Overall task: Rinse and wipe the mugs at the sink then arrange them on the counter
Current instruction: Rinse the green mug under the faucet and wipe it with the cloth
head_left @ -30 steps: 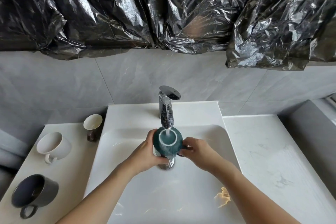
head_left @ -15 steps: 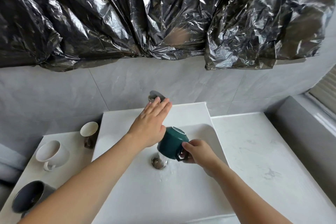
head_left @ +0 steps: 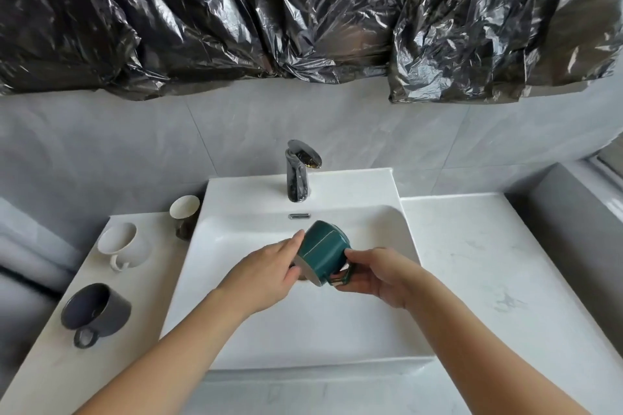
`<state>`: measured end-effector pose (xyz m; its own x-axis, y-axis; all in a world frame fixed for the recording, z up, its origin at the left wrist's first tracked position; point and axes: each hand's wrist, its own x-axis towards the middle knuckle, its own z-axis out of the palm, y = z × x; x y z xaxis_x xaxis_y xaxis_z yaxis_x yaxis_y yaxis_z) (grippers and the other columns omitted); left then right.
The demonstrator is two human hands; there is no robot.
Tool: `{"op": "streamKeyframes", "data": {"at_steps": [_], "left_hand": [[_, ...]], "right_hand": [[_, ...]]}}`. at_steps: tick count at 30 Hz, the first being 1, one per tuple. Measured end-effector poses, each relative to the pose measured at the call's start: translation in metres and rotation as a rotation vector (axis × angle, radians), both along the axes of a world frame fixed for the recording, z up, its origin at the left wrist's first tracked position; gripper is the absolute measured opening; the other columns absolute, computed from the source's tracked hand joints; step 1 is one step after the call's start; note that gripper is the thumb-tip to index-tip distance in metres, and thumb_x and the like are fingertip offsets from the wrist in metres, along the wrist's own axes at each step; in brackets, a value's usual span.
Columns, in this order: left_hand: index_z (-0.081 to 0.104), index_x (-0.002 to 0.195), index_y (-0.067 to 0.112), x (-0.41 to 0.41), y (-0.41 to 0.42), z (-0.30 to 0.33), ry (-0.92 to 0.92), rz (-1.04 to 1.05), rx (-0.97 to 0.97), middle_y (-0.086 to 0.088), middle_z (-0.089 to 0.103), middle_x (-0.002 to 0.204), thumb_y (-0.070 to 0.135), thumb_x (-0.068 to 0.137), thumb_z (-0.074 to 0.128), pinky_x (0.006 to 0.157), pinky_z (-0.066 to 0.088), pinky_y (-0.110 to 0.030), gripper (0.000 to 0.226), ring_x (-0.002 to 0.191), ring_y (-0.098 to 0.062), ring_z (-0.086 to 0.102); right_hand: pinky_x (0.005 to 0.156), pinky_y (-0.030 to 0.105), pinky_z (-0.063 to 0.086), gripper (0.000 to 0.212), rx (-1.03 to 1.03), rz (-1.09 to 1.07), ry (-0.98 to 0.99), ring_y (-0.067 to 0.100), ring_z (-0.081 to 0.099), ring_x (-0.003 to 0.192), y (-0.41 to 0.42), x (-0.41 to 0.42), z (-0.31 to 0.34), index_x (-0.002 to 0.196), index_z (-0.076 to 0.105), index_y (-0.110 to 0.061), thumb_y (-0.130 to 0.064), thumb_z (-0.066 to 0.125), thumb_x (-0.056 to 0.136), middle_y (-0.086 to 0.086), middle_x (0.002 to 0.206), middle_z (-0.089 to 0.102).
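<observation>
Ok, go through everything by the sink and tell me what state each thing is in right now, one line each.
Green mug: tipped mouth-down over the sink, held in both hands.
Right hand: grips the mug's handle.
Left hand: fingers on the mug's rim side.
Faucet: no water running.
Dark grey mug: on the counter, upright.
White mug: upright.
Brown cup: upright.

- Green mug point(head_left: 323, 251): dark teal glaze, pale rim, tilted mouth-down toward the left, held over the sink basin point(head_left: 337, 323).
- White mug point(head_left: 123, 244): on the left counter point(head_left: 67, 364), tipped, handle facing forward.
- Dark grey mug point(head_left: 96, 312): nearest on the counter, handle forward.
- Brown mug point(head_left: 184, 217): cream interior, beside the sink's rear left corner.
</observation>
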<state>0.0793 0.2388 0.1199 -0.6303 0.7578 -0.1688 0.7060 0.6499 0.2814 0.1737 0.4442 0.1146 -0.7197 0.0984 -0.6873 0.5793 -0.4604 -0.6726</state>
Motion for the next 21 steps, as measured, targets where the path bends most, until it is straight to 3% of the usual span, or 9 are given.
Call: {"op": "streamKeyframes", "data": {"at_steps": [4,6,8,10,12,14,16,18,21], "left_hand": [[0.032,0.149,0.015,0.0,-0.009,-0.014,0.271,-0.014,-0.045,-0.004,0.066,0.111,0.014,0.098,0.043,0.073,0.052,-0.039,0.052,0.098,-0.027,0.062],[0.05,0.128,0.013,-0.003,-0.013,-0.019,0.383,-0.046,-0.018,-0.002,0.067,0.088,0.005,0.086,0.05,0.059,0.048,-0.036,0.042,0.077,-0.027,0.063],[0.058,0.096,0.014,-0.007,-0.015,-0.02,0.489,-0.097,-0.022,0.001,0.065,0.068,0.002,0.071,0.064,0.046,0.041,-0.031,0.028,0.058,-0.024,0.061],[0.057,0.077,0.016,-0.009,-0.016,-0.021,0.554,-0.129,-0.035,0.004,0.059,0.056,0.002,0.056,0.074,0.04,0.034,-0.026,0.031,0.047,-0.02,0.056],[0.057,0.081,0.016,-0.005,-0.013,-0.022,0.559,-0.134,-0.05,0.002,0.062,0.063,0.003,0.063,0.07,0.044,0.035,-0.028,0.026,0.055,-0.022,0.06],[0.052,0.095,0.017,-0.003,-0.011,-0.031,0.573,-0.118,-0.062,0.0,0.066,0.083,0.004,0.081,0.053,0.057,0.034,-0.031,0.019,0.075,-0.025,0.064],[0.047,0.098,0.019,-0.004,-0.009,-0.041,0.616,-0.101,-0.066,0.0,0.065,0.09,0.007,0.087,0.046,0.062,0.033,-0.031,0.016,0.077,-0.026,0.058],[0.042,0.094,0.02,-0.001,-0.009,-0.045,0.612,-0.067,-0.052,-0.001,0.058,0.084,0.009,0.09,0.045,0.063,0.032,-0.032,0.012,0.072,-0.027,0.048],[0.047,0.093,0.019,0.005,-0.005,-0.053,0.593,-0.024,-0.025,-0.002,0.048,0.08,0.011,0.091,0.046,0.064,0.033,-0.032,0.009,0.072,-0.028,0.044]], "right_hand": [[0.072,0.036,0.064,0.024,-0.049,-0.009,-0.007,0.034,0.074,0.081,-0.019,0.009,-0.004,0.106,0.063,0.009,-0.012,0.054,0.102,0.025,0.092,0.073],[0.07,0.035,0.064,0.029,-0.019,-0.029,0.013,0.034,0.074,0.082,-0.028,0.013,-0.005,0.109,0.063,0.011,-0.017,0.055,0.102,0.026,0.094,0.073],[0.072,0.037,0.064,0.041,0.176,0.018,0.024,0.034,0.075,0.08,-0.037,0.015,-0.007,0.109,0.064,0.011,-0.028,0.055,0.103,0.026,0.094,0.074],[0.074,0.039,0.064,0.05,0.51,0.127,-0.007,0.031,0.075,0.073,-0.049,0.018,-0.011,0.105,0.065,0.008,-0.039,0.049,0.104,0.02,0.091,0.074],[0.08,0.041,0.062,0.054,0.864,0.235,0.001,0.029,0.075,0.076,-0.056,0.022,-0.02,0.105,0.064,0.001,-0.047,0.04,0.104,0.014,0.095,0.073],[0.09,0.042,0.057,0.051,1.045,0.305,0.125,0.023,0.07,0.091,-0.056,0.029,-0.032,0.114,0.06,-0.014,-0.058,0.041,0.097,0.005,0.105,0.07],[0.096,0.036,0.052,0.055,0.924,0.364,0.288,0.011,0.064,0.101,-0.055,0.039,-0.046,0.127,0.048,-0.033,-0.065,0.058,0.083,-0.009,0.113,0.064],[0.101,0.032,0.049,0.079,0.78,0.322,0.377,0.004,0.062,0.112,-0.057,0.045,-0.068,0.13,0.033,-0.045,-0.066,0.074,0.065,-0.018,0.123,0.058],[0.099,0.033,0.052,0.08,0.729,0.1,0.466,0.007,0.064,0.113,-0.061,0.045,-0.1,0.124,0.046,-0.037,-0.057,0.088,0.06,-0.01,0.126,0.061]]}}
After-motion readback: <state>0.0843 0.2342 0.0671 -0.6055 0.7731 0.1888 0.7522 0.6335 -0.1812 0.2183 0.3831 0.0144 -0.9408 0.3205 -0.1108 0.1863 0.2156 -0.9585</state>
